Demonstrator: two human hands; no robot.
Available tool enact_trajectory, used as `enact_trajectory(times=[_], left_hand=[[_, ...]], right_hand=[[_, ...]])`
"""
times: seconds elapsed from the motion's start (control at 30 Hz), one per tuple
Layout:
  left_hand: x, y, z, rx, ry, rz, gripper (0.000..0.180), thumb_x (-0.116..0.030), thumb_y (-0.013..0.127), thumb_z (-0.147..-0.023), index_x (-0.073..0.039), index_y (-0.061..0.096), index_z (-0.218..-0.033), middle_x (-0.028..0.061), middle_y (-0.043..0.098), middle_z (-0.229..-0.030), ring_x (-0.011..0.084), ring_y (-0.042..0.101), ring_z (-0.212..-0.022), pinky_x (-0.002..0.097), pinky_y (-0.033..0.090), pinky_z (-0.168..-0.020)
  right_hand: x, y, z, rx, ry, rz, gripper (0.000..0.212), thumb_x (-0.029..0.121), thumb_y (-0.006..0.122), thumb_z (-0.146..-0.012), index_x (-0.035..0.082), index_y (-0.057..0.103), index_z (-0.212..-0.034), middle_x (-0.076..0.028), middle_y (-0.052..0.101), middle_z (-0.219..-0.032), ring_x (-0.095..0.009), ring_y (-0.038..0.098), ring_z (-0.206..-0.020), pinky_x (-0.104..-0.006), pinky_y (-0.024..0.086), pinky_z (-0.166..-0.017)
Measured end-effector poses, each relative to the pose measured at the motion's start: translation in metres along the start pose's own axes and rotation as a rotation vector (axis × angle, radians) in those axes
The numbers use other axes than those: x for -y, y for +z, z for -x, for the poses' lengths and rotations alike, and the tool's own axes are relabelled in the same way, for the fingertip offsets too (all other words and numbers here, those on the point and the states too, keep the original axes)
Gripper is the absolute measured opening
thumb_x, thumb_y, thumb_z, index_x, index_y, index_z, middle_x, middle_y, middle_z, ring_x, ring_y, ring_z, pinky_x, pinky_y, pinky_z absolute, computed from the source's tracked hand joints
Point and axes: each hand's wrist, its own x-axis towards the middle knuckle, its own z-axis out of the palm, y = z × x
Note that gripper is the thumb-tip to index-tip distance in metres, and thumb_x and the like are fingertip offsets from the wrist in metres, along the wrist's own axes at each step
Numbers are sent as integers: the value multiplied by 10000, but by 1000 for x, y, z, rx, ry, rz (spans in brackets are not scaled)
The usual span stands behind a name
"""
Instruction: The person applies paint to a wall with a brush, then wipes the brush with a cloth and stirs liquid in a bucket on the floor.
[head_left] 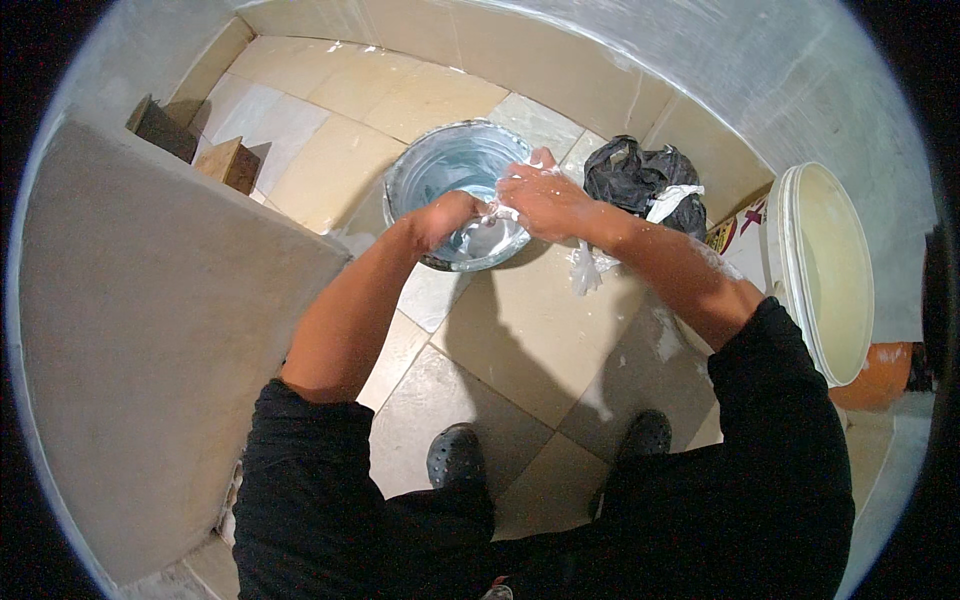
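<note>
Both hands meet over the front right part of a bucket (397, 180), whose inside is smeared with bluish-white paste. My left hand (447, 219) has its thumb and fingers pinched together at a white, paste-smeared bit near the rim. Closed beside it, my right hand (543, 203) is spotted with white paste, and its fingers curl toward the same spot. What lies between the hands is too small and smeared to name. Below my right wrist, a crumpled clear plastic scrap (585, 270) shows against the floor.
A black plastic bag (640, 178) sits right of the bucket, a white piece on it. Farther right a large white tub (835, 265) lies tilted, near an orange pipe (880, 375). On the left stand a low grey wall (160, 330) and a wooden block (228, 163). Tiles cover the floor.
</note>
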Motion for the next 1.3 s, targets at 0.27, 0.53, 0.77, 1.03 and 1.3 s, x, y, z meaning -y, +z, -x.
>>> enact_trajectory(times=[0.27, 0.53, 0.77, 1.03, 1.3], left_hand=[[-2, 0, -3, 16, -187, 193, 122, -177, 658, -885, -72, 718, -873, 0, 632, -796, 126, 539, -692, 317, 412, -642], [8, -5, -18, 72, -227, 180, 114, -185, 628, -887, -119, 708, -842, -1, 621, -794, 131, 504, -714, 317, 379, -641], [9, -10, -10, -172, 4, -386, 279, -280, 641, -879, -55, 718, -1024, 105, 642, -886, 264, 589, -868, 390, 457, -857], [-15, 3, 37, -427, 633, -1211, 344, -290, 732, -762, -120, 722, -1061, 98, 524, -1277, 316, 424, -1263, 506, 341, -1042], [-6, 15, 29, -534, 883, -1511, 255, -228, 651, -829, -105, 720, -1041, 68, 548, -1278, 262, 479, -1213, 467, 379, -1002]], right_hand=[[-3, 10, 4, -201, -47, -76, 218, 153, 720, -736, 89, 676, -939, -75, 642, -972, -270, 582, -1074, -532, 337, -945], [-7, 16, 5, -181, -127, -105, 219, 106, 719, -711, 80, 691, -927, -76, 654, -1090, -250, 568, -1138, -537, 305, -1024], [-2, 6, -1, -135, -123, -60, 116, 44, 629, -738, 67, 693, -831, -121, 646, -904, -298, 607, -983, -533, 348, -979], [-7, 12, -2, -87, 41, -153, 201, 63, 655, -728, 76, 692, -926, -122, 620, -968, -315, 592, -1036, -513, 300, -1041], [-4, -2, -9, 11, 122, -152, 247, 146, 655, -749, 120, 762, -970, -168, 659, -1021, -394, 579, -1090, -518, 294, -1053]])
